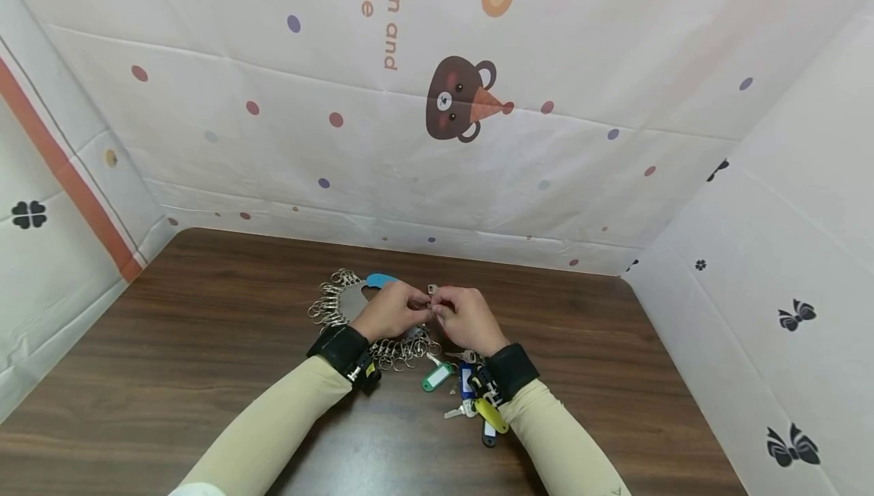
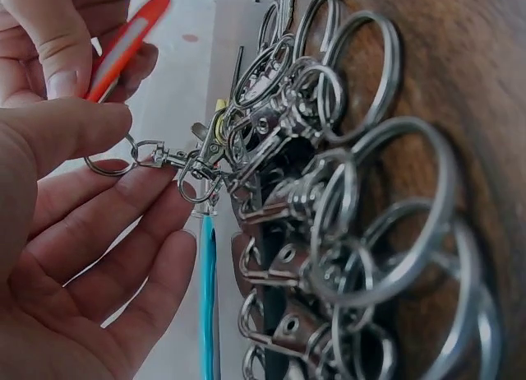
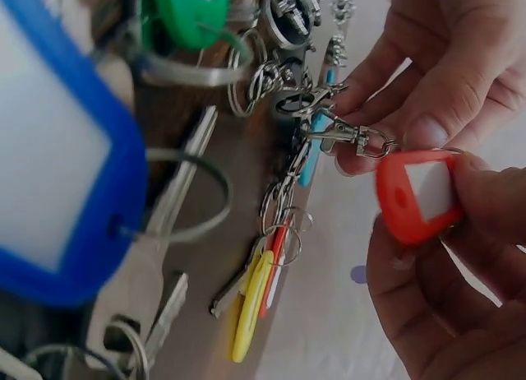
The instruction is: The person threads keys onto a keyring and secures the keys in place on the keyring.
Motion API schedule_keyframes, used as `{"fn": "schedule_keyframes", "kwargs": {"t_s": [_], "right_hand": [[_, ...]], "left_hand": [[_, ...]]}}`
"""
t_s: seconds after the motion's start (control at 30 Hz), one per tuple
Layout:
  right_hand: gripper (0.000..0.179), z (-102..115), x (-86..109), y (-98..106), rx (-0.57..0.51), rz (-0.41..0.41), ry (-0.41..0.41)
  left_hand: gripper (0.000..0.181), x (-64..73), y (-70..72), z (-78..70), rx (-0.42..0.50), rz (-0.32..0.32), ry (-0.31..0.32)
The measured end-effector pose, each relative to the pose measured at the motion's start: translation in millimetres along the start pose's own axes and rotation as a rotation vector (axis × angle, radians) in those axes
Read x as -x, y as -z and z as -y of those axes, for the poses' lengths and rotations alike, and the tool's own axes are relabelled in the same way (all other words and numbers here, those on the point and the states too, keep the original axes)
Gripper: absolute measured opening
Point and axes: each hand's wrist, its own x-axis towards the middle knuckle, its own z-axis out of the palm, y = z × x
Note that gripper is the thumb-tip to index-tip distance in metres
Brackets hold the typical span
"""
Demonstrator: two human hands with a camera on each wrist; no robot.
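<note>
1. The split ring [image 2: 105, 173] of a swivel clasp [image 2: 175, 159] is pinched by the left hand [image 1: 394, 310].
2. A red tag [image 3: 396, 201] is gripped by the right hand [image 1: 470, 319], beside that ring, over the far half of the table [image 1: 171, 344].
3. More clasps [image 1: 330, 304] are ranged around a grey plate [image 1: 351, 301], partly covered by the left hand.
4. A green tag [image 1: 437, 377], blue tag [image 1: 466, 381], yellow tag [image 1: 492, 415] and keys [image 1: 467, 408] are laid nearer, toward the right.

red key tag [image 3: 417, 201], white label [image 3: 431, 189] on its face, held tilted, silver split ring [image 2: 105, 173] just beside it, linked to a swivel clasp [image 2: 174, 159]
</note>
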Motion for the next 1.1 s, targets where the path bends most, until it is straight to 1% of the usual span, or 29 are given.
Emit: {"fn": "schedule_keyframes", "kwargs": {"t_s": [0.13,0.27,0.4,0.57,0.63,0.7,0.8,0.87,0.93,0.97,1.1], "right_hand": [[0.011,2,0.3,0,0.081,-0.042,0.026],[0.013,3,-0.1,0,0.113,-0.053,0.033],[0.015,4,-1.2,0,0.088,-0.049,0.008],[0.015,2,-1.9,-1,0.014,-0.044,-0.040],[0.015,2,-1.7,-1,0.006,-0.031,-0.030],[0.014,1,-1.5,0,0.018,-0.009,-0.004],[0.014,0,-1.5,3,0.023,0.029,0.035],[0.015,-1,-2.5,6,0.018,0.054,0.034],[0.015,-1,-3.6,10,0.006,0.081,0.010],[0.015,-2,-4.2,13,-0.003,0.096,-0.011],[0.015,-6,-5.5,22,-0.081,0.175,-0.142]], "left_hand": [[0.025,-0.3,-0.4,-0.2,-0.016,-0.010,-0.004],[0.024,-0.4,-0.6,-0.7,-0.030,-0.011,-0.013],[0.024,0.2,-0.6,-2.5,-0.050,-0.014,0.000],[0.025,1.3,-0.1,-5.0,-0.093,-0.005,-0.035],[0.023,1.3,0.8,-5.6,-0.098,-0.004,-0.049],[0.019,1.2,2.0,-6.3,-0.102,0.003,-0.049],[0.017,0.6,4.1,-7.9,-0.127,0.026,-0.048],[0.018,0.1,5.1,-9.1,-0.145,0.048,-0.050],[0.019,-0.5,5.4,-10.1,-0.165,0.065,-0.043],[0.020,-0.6,5.5,-10.5,-0.166,0.070,-0.027],[0.027,-0.4,4.9,-10.7,-0.161,0.081,0.032]]}}
